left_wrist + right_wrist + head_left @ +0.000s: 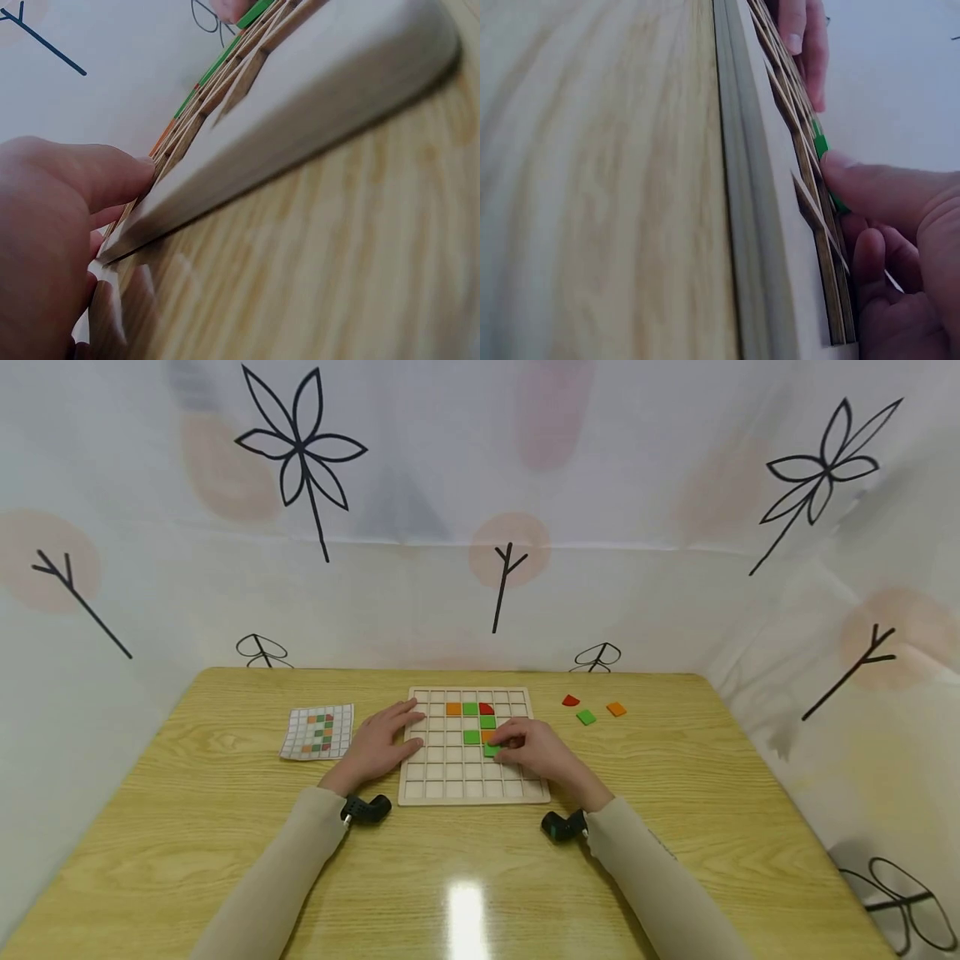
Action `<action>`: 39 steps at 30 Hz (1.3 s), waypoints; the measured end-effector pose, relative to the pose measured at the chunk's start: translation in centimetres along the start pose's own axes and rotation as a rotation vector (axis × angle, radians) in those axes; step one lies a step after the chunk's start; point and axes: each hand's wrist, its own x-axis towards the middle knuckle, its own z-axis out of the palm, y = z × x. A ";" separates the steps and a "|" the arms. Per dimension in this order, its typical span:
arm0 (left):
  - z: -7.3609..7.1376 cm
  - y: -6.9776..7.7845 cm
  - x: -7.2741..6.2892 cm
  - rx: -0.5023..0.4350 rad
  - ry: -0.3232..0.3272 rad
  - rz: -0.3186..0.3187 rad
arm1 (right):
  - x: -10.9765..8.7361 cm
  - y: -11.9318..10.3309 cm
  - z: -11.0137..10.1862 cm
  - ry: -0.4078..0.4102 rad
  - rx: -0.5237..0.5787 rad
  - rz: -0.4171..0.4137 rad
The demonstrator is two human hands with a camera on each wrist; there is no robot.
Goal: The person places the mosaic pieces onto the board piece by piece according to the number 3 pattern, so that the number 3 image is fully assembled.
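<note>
A wooden grid board [435,788] lies on the table, several square cells in its middle filled with coloured tiles. Its left edge is under my left hand [378,743], fingers extended over the rim and thumb on the frame. My right hand [536,750] pinches a green square tile [491,750] between thumb and fingers, low over the grid. Just above that tile sits an orange tile [487,737], partly covered by the fingers, with a green tile [471,737] to its left. Higher up are an orange tile [453,709], two more green ones and a red quarter-round tile [486,709].
Left of the board lies a paper card [297,727] printed with a coloured grid pattern. To the right, loose on the wood table [712,827], are a red quarter-round piece [571,701], a green square [586,717] and an orange square [617,709]. Patterned cloth hangs behind.
</note>
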 end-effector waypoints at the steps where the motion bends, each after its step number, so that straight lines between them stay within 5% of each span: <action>1: 0.0 -0.1 0.0 0.001 -0.001 -0.004 | 0.0 0.0 0.0 -0.005 0.004 -0.007; 18: 0.4 -0.1 1.2 0.002 0.034 0.003 | 0.0 0.5 -0.5 0.025 0.020 -0.006; 39: 0.2 -0.2 0.6 -0.012 0.057 -0.042 | -0.1 0.3 0.0 0.012 0.083 0.007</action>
